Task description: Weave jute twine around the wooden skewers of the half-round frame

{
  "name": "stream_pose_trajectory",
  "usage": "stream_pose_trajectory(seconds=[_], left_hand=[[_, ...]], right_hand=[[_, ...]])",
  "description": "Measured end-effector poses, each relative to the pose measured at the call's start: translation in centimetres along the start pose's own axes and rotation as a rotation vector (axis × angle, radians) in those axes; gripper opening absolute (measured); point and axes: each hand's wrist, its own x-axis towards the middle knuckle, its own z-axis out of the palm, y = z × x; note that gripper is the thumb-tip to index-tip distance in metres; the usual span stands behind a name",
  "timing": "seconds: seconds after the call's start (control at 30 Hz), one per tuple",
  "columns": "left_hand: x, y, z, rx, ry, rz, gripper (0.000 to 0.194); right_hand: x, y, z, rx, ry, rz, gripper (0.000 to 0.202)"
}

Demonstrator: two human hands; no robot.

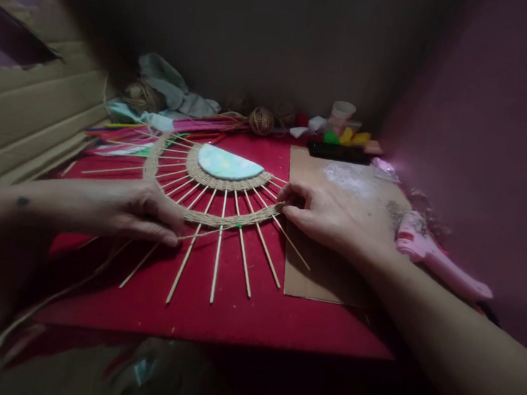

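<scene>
A half-round woven piece (pixel 214 220) lies on the red table, with thin wooden sticks (pixel 217 261) fanning out from a pale blue-green half disc (pixel 229 164). Twine is woven across the sticks in an inner band and an outer band. My left hand (pixel 150 211) pinches a strand of twine (pixel 201 235) just below the outer band; its tail hangs off toward the lower left. At the right end of the outer band, my right hand (pixel 309 209) grips the woven twine between thumb and fingers. A small green mark (pixel 239 225) shows on the band.
Under my right hand lies a cardboard sheet (pixel 312 277). A pink glue gun (pixel 444 258) rests at the right. Along the back are twine balls (pixel 261 121), colored sticks (pixel 205 123), cloth (pixel 167 82), a cup (pixel 342 113) and a dark phone-like object (pixel 340 152). Cardboard (pixel 44 102) stands at left.
</scene>
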Motion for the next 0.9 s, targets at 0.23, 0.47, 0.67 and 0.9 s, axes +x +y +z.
stream_pose_trajectory(seconds=[0.23,0.47,0.67,0.9], left_hand=[[-0.8,0.8,0.6,-0.399,-0.438,0.010,0.053],[0.4,-1.0,-0.5,-0.654,-0.779,0.037,0.043],[0.1,0.3,-1.2,-0.630,-0.723,0.184,0.028],[-0.2,3.2,-1.6,-0.721,-0.668,0.207,0.025]], right_hand=[[-1.2,-1.5,-0.2,-0.011,0.034,-0.192,0.014],[-1.4,-1.7,1.1,-0.061,-0.035,-0.417,0.018],[-1.2,-1.4,1.7,-0.065,-0.113,-0.428,0.010],[-1.5,-1.7,2.1,-0.102,-0.066,-0.455,0.011]])
